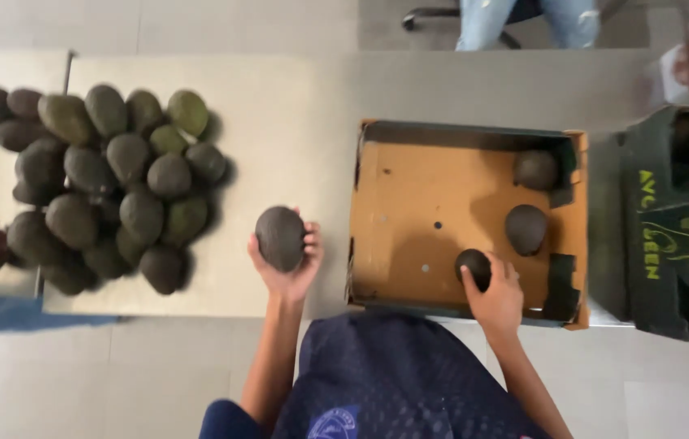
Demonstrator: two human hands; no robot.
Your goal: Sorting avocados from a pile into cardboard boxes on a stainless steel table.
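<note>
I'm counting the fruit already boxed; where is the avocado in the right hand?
In the head view, the right hand holds that avocado inside the cardboard box, at its near edge, below two other avocados by the right wall.

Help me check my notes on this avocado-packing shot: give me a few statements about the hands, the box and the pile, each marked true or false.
1. The left hand holds an avocado above the metal table. True.
2. The right hand is inside the cardboard box, on a dark avocado. True.
3. The box is packed full. False: only three avocados show in it, near its right side, and most of its floor is bare.
4. The pile of avocados lies to the right of the box. False: it lies on the table to the left.
5. Both hands are empty. False: each is on an avocado.
</note>
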